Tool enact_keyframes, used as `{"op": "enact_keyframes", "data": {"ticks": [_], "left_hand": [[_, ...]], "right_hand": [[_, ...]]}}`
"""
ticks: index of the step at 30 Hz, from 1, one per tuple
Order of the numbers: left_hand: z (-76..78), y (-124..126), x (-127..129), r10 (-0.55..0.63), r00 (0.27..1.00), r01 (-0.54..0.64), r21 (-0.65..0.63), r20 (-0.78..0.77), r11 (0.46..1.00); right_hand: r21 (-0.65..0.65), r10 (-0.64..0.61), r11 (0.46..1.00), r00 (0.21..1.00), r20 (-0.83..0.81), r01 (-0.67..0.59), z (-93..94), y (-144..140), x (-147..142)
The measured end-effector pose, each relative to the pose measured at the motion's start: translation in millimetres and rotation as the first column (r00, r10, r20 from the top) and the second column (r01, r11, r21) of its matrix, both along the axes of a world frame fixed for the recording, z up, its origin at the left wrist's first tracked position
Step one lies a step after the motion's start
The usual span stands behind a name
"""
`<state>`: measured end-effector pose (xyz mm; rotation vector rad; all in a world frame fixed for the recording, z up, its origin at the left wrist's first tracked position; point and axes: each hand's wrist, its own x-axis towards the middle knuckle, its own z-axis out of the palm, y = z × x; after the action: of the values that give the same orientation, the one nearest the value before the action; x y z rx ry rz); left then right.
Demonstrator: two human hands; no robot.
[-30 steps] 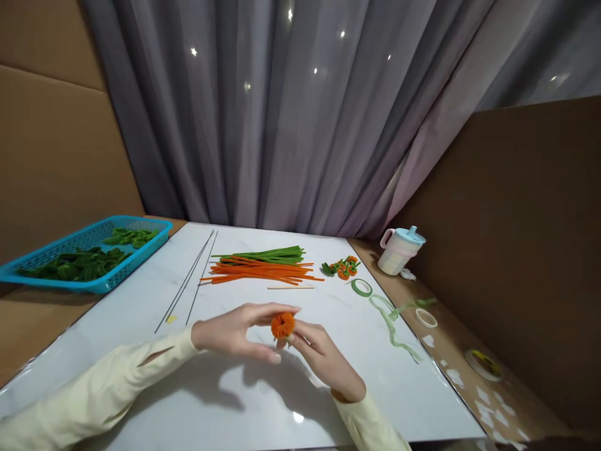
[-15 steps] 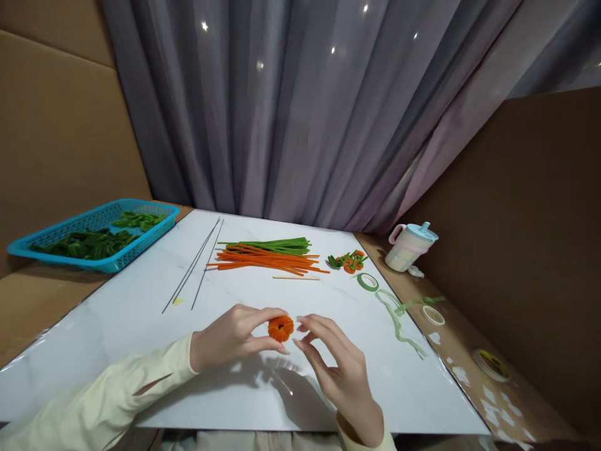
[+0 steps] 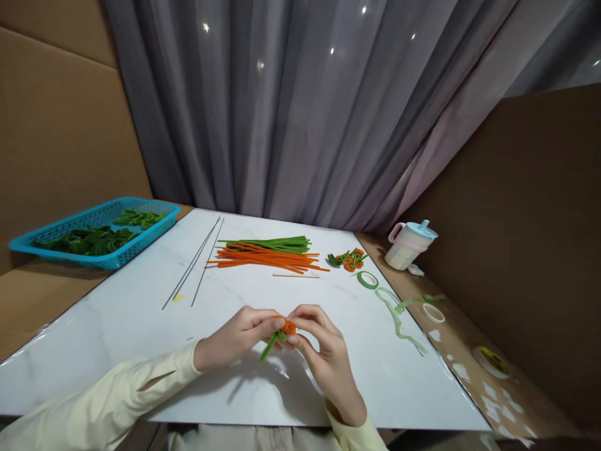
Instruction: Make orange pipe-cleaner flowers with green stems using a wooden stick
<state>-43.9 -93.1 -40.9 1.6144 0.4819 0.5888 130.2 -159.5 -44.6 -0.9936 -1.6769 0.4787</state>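
Observation:
An orange fuzzy pipe-cleaner flower (image 3: 290,327) with a short green stem (image 3: 267,348) is held above the front of the white table. My left hand (image 3: 246,335) pinches it from the left, thumb across its near side. From the right, my right hand (image 3: 323,338) closes thumb and fingers on the flower's edge. The stem points down and left, toward me. Beyond the hands lie a bundle of orange pipe cleaners (image 3: 263,257) and a bundle of green pipe cleaners (image 3: 286,242). A thin wooden stick (image 3: 295,275) lies just in front of them.
Small finished orange flowers (image 3: 353,259) lie at the right, near a roll of green tape (image 3: 367,280) and loose green strips (image 3: 398,322). Thin dark wires (image 3: 200,269) lie left. A blue basket (image 3: 117,258) holds green leaf shapes. A cup (image 3: 409,245) stands right.
The flower has been tipped, so its green stem now shows toward me. My right hand has moved left and closed onto the flower, from which it was apart.

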Motion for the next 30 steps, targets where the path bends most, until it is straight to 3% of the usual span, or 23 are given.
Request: {"op": "enact_keyframes", "data": {"ticks": [3,6,9,12,18,21,26,30], "left_hand": [[-2.7,4,-3,0.043,0.996,-0.026,0.192,-0.083,0.981],[1.2,10,-10,0.148,0.981,-0.071,0.484,-0.123,0.872],[4.1,15,-14,0.13,0.991,-0.077,0.64,-0.037,0.765],[3.3,13,-13,0.108,0.994,-0.101,0.68,0.033,0.726],[4.1,7,-8,0.179,0.984,-0.132,0.584,-0.022,0.801],[4.6,6,-7,0.159,0.986,-0.093,0.59,-0.06,0.802],[-1.1,3,-6,0.136,0.988,-0.048,0.692,-0.072,0.72],[-5.5,2,-5,0.144,0.984,-0.002,0.803,-0.105,0.596]], "right_hand": [[0.009,-0.028,1.0,1.0,0.009,0.027,-2.5,0,-3],[0.025,-0.038,0.999,0.998,0.042,0.037,-3.4,1,-3],[0.051,-0.074,0.996,0.997,0.034,0.072,-4.1,1,-2],[0.056,-0.11,0.992,0.994,-0.009,0.11,-4.8,0,-3],[0.104,-0.133,0.985,0.989,-0.062,0.139,-6.4,1,-6],[0.105,-0.126,0.985,0.988,-0.084,0.135,-8.9,2,-6],[-0.005,-0.104,0.995,0.981,-0.163,0.105,-11.6,1,-7],[-0.105,-0.033,0.994,0.982,-0.185,0.014,-8.6,1,-6]]}}
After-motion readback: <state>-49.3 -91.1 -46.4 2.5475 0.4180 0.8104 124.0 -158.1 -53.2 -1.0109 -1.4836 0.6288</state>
